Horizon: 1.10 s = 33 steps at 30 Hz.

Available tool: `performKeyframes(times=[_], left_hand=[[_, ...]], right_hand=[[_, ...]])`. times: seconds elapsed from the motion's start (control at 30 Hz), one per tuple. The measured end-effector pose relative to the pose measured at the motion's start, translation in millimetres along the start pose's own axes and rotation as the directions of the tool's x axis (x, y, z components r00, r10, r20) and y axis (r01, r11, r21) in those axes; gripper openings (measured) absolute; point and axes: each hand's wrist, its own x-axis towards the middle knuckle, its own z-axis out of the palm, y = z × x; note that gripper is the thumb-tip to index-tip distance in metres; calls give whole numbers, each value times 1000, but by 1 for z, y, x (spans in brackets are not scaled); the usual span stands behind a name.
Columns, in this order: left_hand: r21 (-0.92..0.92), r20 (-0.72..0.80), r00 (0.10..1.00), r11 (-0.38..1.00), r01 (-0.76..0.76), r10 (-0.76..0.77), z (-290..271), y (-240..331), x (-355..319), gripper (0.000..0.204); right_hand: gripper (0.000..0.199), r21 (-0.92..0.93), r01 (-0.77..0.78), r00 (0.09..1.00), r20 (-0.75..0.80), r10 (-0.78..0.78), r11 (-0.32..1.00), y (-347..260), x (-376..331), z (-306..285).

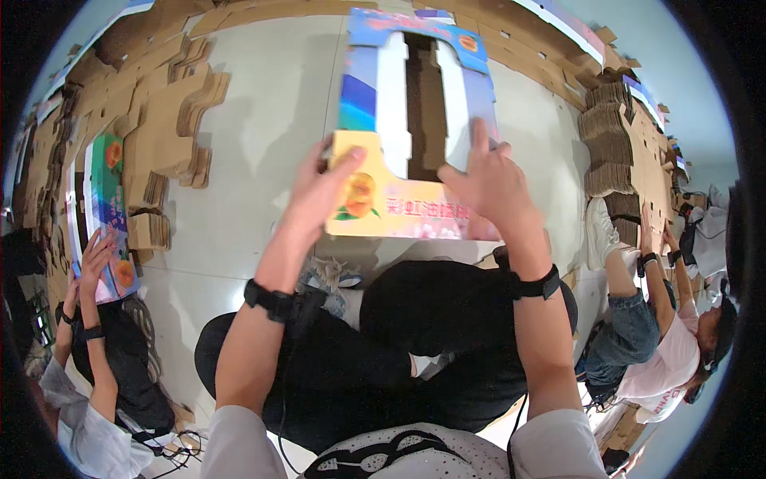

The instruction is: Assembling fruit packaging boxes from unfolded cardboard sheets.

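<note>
1. 12 o'clock: the printed carton [392, 120] is cardboard, smooth-faced outside, with matt white flaps and plain brown board inside.
2. 9 o'clock: another printed carton [110, 188] has the same smooth, coloured paper-like face.
3. 10 o'clock: die-cut blanks [179, 116] of matt brown cardboard.
4. 2 o'clock: stacked corrugated sheets [606, 136], their cut edges rough and ridged.
5. 11 o'clock: floor tiles [271, 96], smooth, pale and glossy.
6. 6 o'clock: black trousers [375, 367] of matt cloth.
7. 7 o'clock: soft cloth T-shirt sleeve [243, 443].
8. 4 o'clock: denim shorts [624, 323], matt and coarse-looking.
</note>
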Motion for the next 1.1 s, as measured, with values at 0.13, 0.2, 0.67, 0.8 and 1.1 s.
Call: performKeyframes(times=[0.13,0.2,0.67,0.8,1.1], left_hand=[[29,-168,986,1000,9,-3,-36,63,-21,78],[23,-173,985,999,-23,27,-42,79,-35,75],[70,52,998,997,13,-17,9,-7,8,67],[77,-13,1000,997,24,-23,6,21,-3,66],[390,-216,973,921,6,85,-65,90,-48,59]], right_hand=[[89,266,228,967,-173,-186,937,-41,-8,11],[89,313,256,958,-205,-198,915,-58,-17,23],[97,-16,19,999,30,-19,1000,8,-1,2],[92,130,122,986,-126,-106,984,-1,-1,0],[87,482,286,957,-111,-266,828,-68,-14,52]])
